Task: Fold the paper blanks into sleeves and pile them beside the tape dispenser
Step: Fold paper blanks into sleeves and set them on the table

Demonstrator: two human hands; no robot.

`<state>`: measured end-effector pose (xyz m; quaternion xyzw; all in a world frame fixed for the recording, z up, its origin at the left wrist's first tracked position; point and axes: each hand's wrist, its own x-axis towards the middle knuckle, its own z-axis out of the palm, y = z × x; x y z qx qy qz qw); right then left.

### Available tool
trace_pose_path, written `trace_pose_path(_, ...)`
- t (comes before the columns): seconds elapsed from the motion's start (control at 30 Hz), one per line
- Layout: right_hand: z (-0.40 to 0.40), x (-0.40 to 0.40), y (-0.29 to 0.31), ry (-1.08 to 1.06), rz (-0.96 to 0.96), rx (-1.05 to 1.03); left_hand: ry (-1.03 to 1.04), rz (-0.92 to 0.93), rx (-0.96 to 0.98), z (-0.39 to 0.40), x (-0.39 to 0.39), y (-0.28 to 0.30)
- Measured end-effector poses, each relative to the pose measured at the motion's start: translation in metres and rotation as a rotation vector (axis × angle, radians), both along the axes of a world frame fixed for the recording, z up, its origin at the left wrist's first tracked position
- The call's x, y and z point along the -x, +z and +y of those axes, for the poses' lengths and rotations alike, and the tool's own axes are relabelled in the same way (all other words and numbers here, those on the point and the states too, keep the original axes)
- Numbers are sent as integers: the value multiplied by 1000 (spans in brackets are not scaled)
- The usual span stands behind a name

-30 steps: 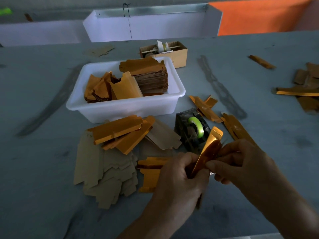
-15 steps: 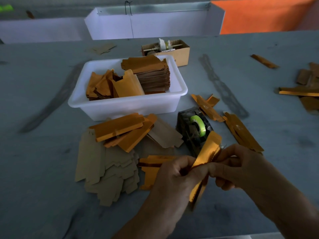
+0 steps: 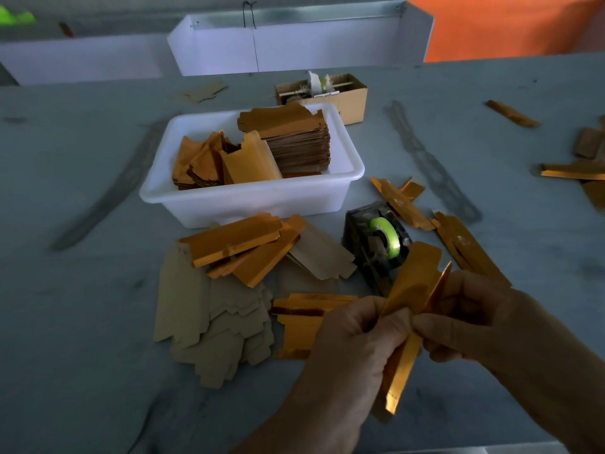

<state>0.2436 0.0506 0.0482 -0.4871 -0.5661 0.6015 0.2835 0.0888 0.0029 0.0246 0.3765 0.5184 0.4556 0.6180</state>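
Observation:
Both my hands pinch one gold paper blank [image 3: 413, 283], held upright and partly folded above the table's near edge. My left hand [image 3: 353, 342] grips its left side, my right hand [image 3: 471, 309] its right side, thumbs nearly touching. Just behind the blank stands the dark tape dispenser [image 3: 376, 244] with a green tape roll. Folded gold sleeves [image 3: 465, 247] lie to the right of the dispenser. Flat brown blanks [image 3: 209, 322] and gold blanks [image 3: 242, 244] lie spread to its left. More blanks fill the white tub [image 3: 248, 198].
A small cardboard box [image 3: 350, 96] sits behind the tub. Stray gold pieces [image 3: 573, 172] lie at the table's far right. A white trough [image 3: 294, 44] and an orange panel [image 3: 507, 24] stand beyond the table. A gold piece [image 3: 304, 319] lies flat just left of my left hand.
The blank has slid down between my fingers and its top panel has spread wider. My hands have stayed in nearly the same place.

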Motion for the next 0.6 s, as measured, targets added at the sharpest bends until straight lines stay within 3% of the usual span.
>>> trace_pose_path(0.33,1,-8,-3,125,151,137,1,7,21,-1,4,0)
trace_pose_path(0.6,-7,3,-5,20,7,-2,-47,58,-21,-4,2,8)
